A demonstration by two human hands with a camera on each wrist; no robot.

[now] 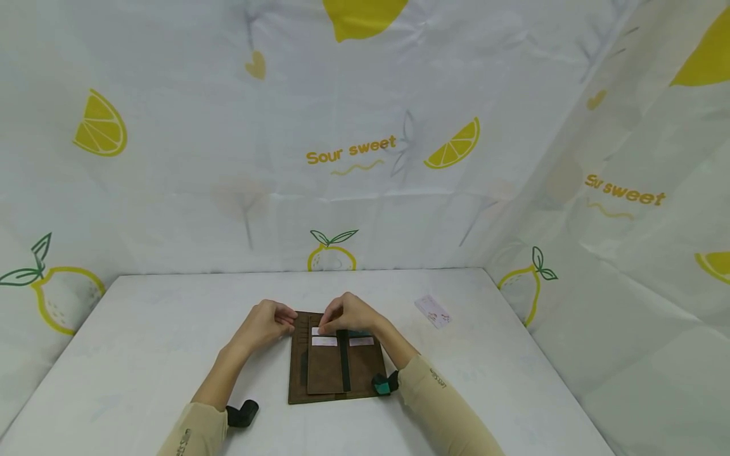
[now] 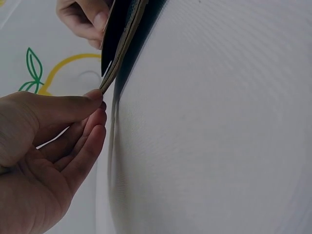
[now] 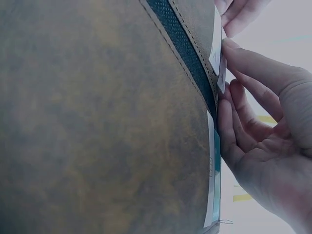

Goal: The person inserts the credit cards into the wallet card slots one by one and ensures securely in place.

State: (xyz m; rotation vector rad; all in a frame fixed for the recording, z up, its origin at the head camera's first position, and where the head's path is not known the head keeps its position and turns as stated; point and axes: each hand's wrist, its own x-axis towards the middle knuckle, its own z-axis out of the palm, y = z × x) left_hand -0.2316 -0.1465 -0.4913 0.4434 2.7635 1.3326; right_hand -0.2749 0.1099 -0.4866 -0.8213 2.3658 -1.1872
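Observation:
A brown leather-look card wallet (image 1: 327,370) lies open on the table, with a dark strap down its middle. My left hand (image 1: 265,326) is at its upper left corner; in the left wrist view, thumb and fingers pinch the wallet's edge (image 2: 109,78). My right hand (image 1: 350,315) holds a white card (image 3: 222,78) between thumb and fingers at the upper left pocket. White cards (image 1: 324,341) (image 1: 361,342) peek from the lower slots on both sides of the strap. A teal card (image 3: 217,170) shows behind a white one at the right side.
A small stack of pale printed cards (image 1: 433,311) lies on the white table (image 1: 485,380) to the right of the wallet. Behind the table hangs a white cloth (image 1: 199,139) with lemon prints, and more of it runs along the right side.

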